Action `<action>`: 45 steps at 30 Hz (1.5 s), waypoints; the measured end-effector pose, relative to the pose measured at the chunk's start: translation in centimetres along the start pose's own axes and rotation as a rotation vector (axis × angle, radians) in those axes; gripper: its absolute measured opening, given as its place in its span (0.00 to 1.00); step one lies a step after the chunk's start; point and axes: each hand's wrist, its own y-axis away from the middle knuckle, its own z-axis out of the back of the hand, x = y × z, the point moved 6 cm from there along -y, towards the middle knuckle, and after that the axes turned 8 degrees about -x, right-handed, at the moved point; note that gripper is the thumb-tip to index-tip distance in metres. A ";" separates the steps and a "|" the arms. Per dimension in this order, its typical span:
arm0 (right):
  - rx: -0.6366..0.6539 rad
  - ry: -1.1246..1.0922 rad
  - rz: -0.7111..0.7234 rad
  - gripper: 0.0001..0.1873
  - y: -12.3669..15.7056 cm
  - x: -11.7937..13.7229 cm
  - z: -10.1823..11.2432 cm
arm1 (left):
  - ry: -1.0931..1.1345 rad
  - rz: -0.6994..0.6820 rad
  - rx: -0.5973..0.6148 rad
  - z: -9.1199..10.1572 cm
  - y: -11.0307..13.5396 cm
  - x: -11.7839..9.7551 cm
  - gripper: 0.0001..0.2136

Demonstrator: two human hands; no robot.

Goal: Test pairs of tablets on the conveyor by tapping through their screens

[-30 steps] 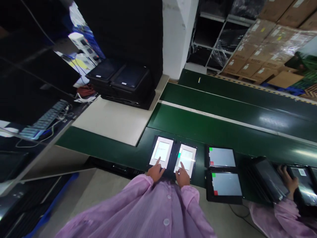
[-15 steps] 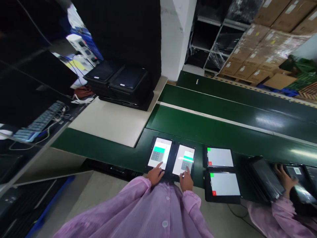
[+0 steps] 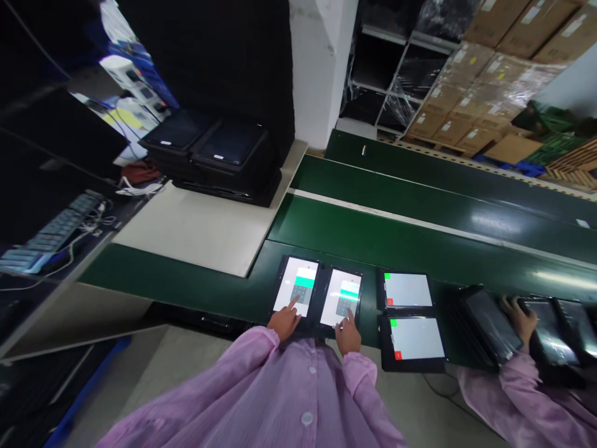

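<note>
Two tablets lie side by side on the green table, each lit with a white page, a green band and a grey keypad. On the left tablet (image 3: pixel 286 286), the outstretched index finger of my left hand (image 3: pixel 283 322) is at the keypad. My right hand (image 3: pixel 348 336) points its index finger at the keypad of the right tablet (image 3: pixel 334 297); its other fingers are curled. Neither hand grips anything. To the right lie two more tablets, an upper one (image 3: pixel 408 290) and a lower one (image 3: pixel 417 339), with blank pale screens and green and red corner marks.
A co-worker's hand (image 3: pixel 521 320) is among dark tablets (image 3: pixel 492 323) at the right. Stacked black tablets (image 3: pixel 228 149) stand on a pale board (image 3: pixel 196 230) at the left. A keyboard (image 3: pixel 51 230) is at far left. Cartons (image 3: pixel 466 99) are piled behind the green table (image 3: pixel 373 224).
On the left tablet the keypad panel has shifted to the right side of the page, and my left index finger has moved up onto it. The whole view has shifted slightly.
</note>
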 end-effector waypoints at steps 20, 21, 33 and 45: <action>-0.042 0.033 -0.015 0.14 -0.4 -1.3 0.0 | -0.033 -0.113 -0.019 0.9 -0.7 -1.6 0.18; -0.047 0.027 -0.020 0.14 -0.4 -1.6 -0.1 | -0.029 -0.131 -0.006 0.9 -1.0 -2.2 0.18; -0.037 -0.052 -0.019 0.12 -1.2 -3.5 0.3 | -0.079 -0.442 0.130 -2.2 -6.2 -12.7 0.17; 0.016 -0.032 0.074 0.10 -3.0 -2.5 2.7 | -0.238 -0.524 0.127 -3.5 -7.4 -16.1 0.21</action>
